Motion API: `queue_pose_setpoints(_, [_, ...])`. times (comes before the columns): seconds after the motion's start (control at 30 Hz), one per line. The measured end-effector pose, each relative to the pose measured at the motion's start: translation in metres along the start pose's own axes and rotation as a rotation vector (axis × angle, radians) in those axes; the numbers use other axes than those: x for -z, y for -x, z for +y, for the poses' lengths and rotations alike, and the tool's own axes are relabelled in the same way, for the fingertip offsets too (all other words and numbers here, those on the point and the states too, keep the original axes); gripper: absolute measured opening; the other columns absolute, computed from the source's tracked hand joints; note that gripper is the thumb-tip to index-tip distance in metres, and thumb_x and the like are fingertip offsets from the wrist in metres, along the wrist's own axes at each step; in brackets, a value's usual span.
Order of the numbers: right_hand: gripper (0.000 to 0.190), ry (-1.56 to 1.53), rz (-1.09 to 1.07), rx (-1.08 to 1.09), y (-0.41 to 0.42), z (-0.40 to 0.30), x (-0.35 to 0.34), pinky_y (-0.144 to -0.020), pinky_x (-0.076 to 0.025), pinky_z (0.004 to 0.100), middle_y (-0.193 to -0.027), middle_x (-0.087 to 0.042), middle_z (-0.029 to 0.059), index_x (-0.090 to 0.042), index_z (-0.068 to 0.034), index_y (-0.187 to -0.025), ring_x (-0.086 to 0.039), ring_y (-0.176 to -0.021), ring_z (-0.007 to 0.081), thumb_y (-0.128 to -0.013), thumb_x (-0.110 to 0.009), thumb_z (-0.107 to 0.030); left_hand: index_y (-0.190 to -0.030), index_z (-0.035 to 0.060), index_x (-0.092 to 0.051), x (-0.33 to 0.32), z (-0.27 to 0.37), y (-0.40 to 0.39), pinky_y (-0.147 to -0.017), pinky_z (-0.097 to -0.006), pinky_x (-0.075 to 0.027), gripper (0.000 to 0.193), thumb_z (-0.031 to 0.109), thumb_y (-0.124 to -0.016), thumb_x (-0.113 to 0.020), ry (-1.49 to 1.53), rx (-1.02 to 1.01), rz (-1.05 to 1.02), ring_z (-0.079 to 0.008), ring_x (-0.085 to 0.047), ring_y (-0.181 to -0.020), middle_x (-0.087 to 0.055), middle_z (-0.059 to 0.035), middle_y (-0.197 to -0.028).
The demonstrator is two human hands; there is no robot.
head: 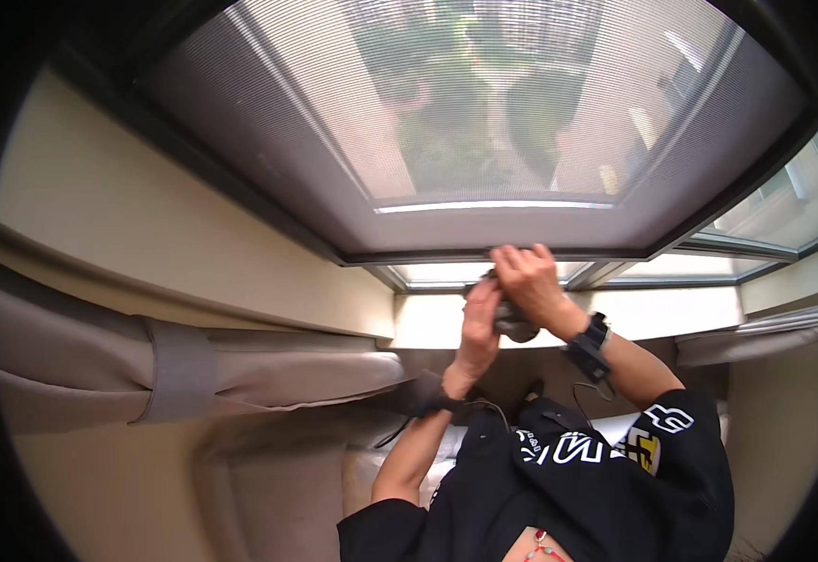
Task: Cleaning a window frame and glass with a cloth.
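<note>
Both hands are raised in front of me at the lower rail of a dark-framed window screen. A bunched grey cloth is gripped between them, part of it hanging below the palms. My right hand is the higher one, its fingertips against the rail. Slightly lower and to its left, my left hand presses on the cloth's left side with fingers pointing up. The palms and most of the cloth are hidden by the fingers.
A pale window sill runs below the glass. Tied grey curtains hang left and right. An upholstered seat stands at lower left. Dark devices are strapped to my left wrist and right wrist, with thin cables near them.
</note>
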State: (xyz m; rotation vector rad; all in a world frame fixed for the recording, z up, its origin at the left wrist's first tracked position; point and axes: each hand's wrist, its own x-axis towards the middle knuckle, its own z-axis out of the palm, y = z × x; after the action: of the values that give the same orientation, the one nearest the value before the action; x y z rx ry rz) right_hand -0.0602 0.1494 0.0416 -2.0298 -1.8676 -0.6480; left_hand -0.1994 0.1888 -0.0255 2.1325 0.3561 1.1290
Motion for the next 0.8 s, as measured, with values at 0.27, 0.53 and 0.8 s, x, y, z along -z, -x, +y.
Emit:
queue_pose_setpoints(0.27, [0.026,0.246,-0.169,-0.311,0.129,0.155,0.058,-0.051,-0.05,0.0348,-0.088,-0.059,0.0074,-0.057,-0.008,-0.099,-0.064,-0.059,0.0231,-0.073,-0.059,-0.01,-0.115,-0.0046,-0.054,-0.132,0.062,-0.029,-0.1,-0.0449,-0.041,0.049,-0.009,-0.068,-0.063,0.227,-0.175,-0.15,-0.0395,-0.05,-0.12,-0.054,-0.0206,-0.125])
queue_pose_setpoints(0.53, [0.009,0.165,0.022,-0.315,0.113,0.122,0.03,-0.046,-0.046,0.0337,-0.073,-0.051,0.0079,-0.05,-0.009,-0.078,-0.058,-0.055,0.0233,-0.07,-0.055,-0.008,-0.116,-0.0034,-0.053,-0.095,0.048,0.004,-0.1,-0.0437,-0.041,0.052,-0.013,-0.065,-0.057,0.114,-0.007,-0.12,-0.0388,-0.051,-0.118,-0.055,-0.0217,-0.123])
queue_pose_setpoints(0.8, [0.014,0.074,-0.008,-0.234,0.096,0.099,0.025,-0.047,-0.047,0.0317,-0.081,-0.056,0.0056,-0.056,-0.01,-0.087,-0.058,-0.052,0.0187,-0.073,-0.056,-0.009,-0.119,-0.0033,-0.053,-0.082,0.04,0.005,-0.102,-0.0437,-0.04,0.056,-0.015,-0.064,-0.051,0.029,0.05,-0.16,-0.0402,-0.051,-0.117,-0.054,-0.0214,-0.124])
